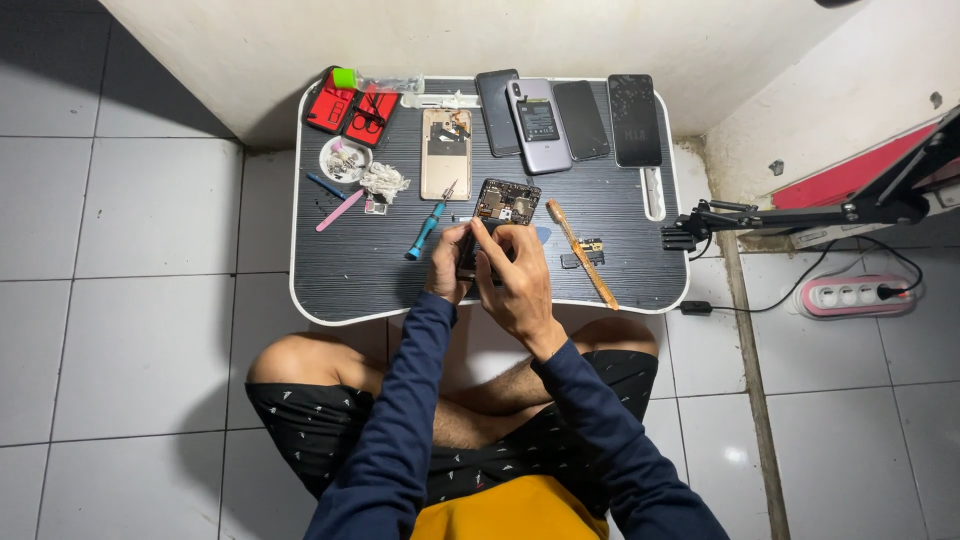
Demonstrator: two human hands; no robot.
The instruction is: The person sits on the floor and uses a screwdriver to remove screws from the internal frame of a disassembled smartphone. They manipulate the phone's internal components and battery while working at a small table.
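An opened phone (503, 203) with its circuit board showing stands tilted on a small black lap table (350, 270). My left hand (447, 262) grips its lower left edge. My right hand (513, 272) wraps over its lower end from the right, fingers closed on it. A blue-handled screwdriver (424, 230) lies just left of my hands. A wooden-handled brush (582, 254) lies to the right, beside a small dark part (583, 258).
Several phones (540, 123) and a gold phone shell (446, 152) lie at the table's far side. A red tool case (350, 108), a small dish (343, 160), and a pink pry tool (339, 211) sit at left. A black clamp arm (800, 212) and power strip (855, 295) are at right.
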